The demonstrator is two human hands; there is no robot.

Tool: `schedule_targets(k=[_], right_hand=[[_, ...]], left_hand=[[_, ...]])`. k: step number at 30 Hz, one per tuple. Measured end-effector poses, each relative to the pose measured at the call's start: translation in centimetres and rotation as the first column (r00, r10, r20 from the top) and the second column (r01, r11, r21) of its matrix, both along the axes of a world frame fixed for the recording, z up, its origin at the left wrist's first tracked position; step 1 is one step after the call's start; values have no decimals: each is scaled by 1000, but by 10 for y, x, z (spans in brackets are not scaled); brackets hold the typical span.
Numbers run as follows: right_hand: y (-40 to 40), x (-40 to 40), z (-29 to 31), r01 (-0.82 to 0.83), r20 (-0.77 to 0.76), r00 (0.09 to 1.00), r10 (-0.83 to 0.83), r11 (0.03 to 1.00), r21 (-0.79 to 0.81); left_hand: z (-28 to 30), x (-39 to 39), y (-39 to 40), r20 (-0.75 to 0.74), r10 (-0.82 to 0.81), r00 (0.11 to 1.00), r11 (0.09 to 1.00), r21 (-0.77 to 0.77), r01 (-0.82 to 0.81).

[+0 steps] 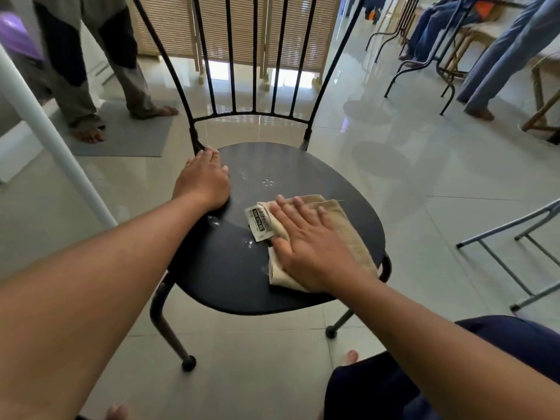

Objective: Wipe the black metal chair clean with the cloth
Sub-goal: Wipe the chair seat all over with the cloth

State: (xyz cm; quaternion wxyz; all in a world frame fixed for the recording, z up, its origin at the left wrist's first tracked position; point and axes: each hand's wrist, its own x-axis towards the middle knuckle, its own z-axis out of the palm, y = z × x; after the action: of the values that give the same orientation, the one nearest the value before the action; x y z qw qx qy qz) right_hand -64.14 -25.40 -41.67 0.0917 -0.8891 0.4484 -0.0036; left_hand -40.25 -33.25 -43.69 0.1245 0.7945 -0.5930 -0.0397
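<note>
The black metal chair (230, 268) stands in front of me, with a round seat and a back of thin vertical bars. A beige folded cloth (348, 225) with a white barcode label lies on the right half of the seat. My right hand (306, 247) presses flat on the cloth, fingers spread and pointing away from me. My left hand (203, 183) grips the seat's left rear edge, close to the back post. A few water drops glint on the seat between my hands.
A white pole (51, 137) slants across the left. One person stands barefoot on a grey mat (127, 137) at the back left. Another person (497, 62) stands at the back right by black table legs. A grey folding frame (515, 247) sits right of the chair.
</note>
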Motion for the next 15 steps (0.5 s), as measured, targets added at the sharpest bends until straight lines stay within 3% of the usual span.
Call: schedule_targets(k=[2, 7, 15], right_hand=[[-12, -8, -1, 12, -12, 1000, -13, 1000, -8], [-52, -54, 3, 220, -68, 974, -218, 976, 14], [34, -39, -1, 96, -40, 994, -97, 995, -17]], left_hand=[[1, -1, 0, -1, -5, 1000, 1000, -1, 5], [2, -1, 1, -4, -4, 1000, 1000, -6, 4], [-2, 0, -2, 6, -4, 1000, 1000, -15, 4]])
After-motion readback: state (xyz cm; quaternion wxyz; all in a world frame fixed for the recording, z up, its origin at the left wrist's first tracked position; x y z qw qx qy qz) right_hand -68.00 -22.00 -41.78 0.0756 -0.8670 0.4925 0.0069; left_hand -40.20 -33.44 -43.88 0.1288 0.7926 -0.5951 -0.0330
